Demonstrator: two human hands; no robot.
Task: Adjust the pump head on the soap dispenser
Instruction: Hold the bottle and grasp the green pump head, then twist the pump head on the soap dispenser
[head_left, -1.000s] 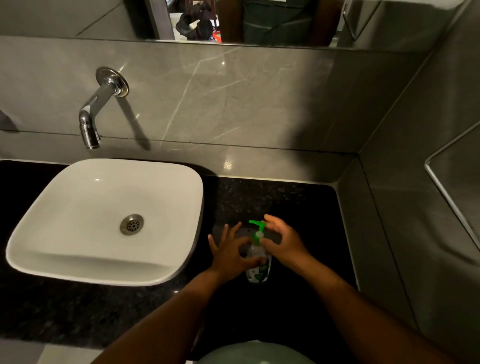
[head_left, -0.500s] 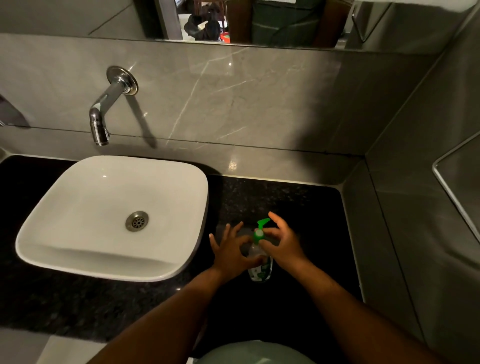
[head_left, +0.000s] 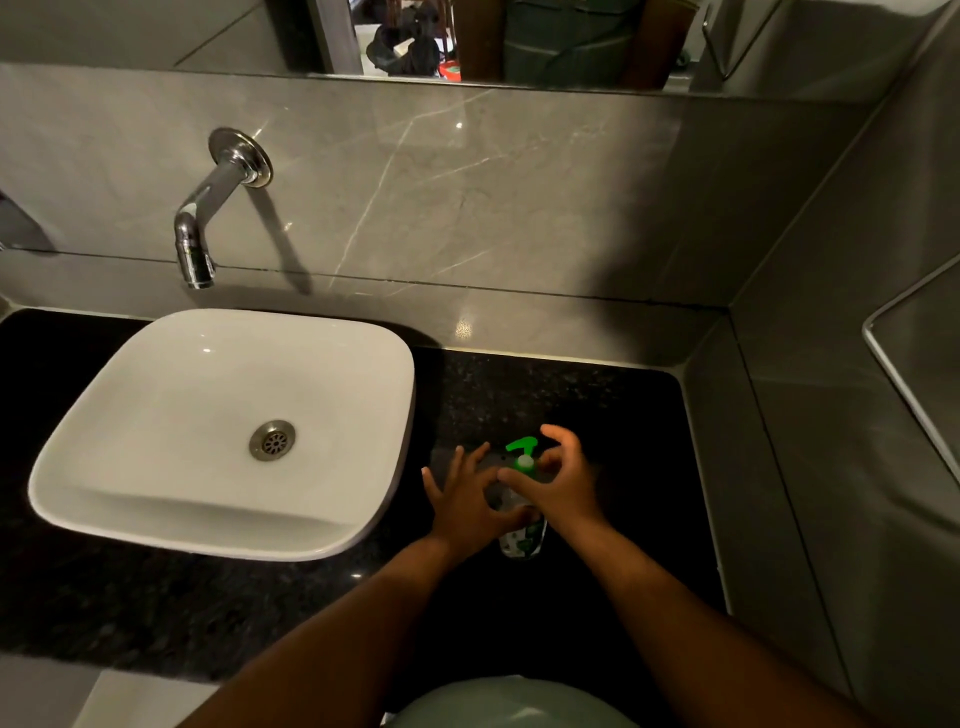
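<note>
A small clear soap dispenser (head_left: 523, 538) with a green-printed label stands upright on the black granite counter (head_left: 597, 415), right of the basin. Its green pump head (head_left: 521, 446) sits on a green collar, nozzle pointing toward the back left. My left hand (head_left: 465, 506) grips the bottle body from the left, thumb across its front and fingers spread. My right hand (head_left: 563, 480) comes in from the right, with thumb and forefinger pinched at the collar just under the pump head. Most of the bottle's middle is hidden behind both hands.
A white square basin (head_left: 363, 358) with a metal drain (head_left: 272, 439) fills the counter's left. A chrome wall tap (head_left: 200, 228) juts out above it. Grey marble walls close in behind and on the right, a mirror above. A metal rail (head_left: 904, 395) runs along the right wall.
The pump head's nozzle has turned from pointing left toward the back. My right fingers have shifted from the pump head's top down to its collar. The left hand has kept its hold.
</note>
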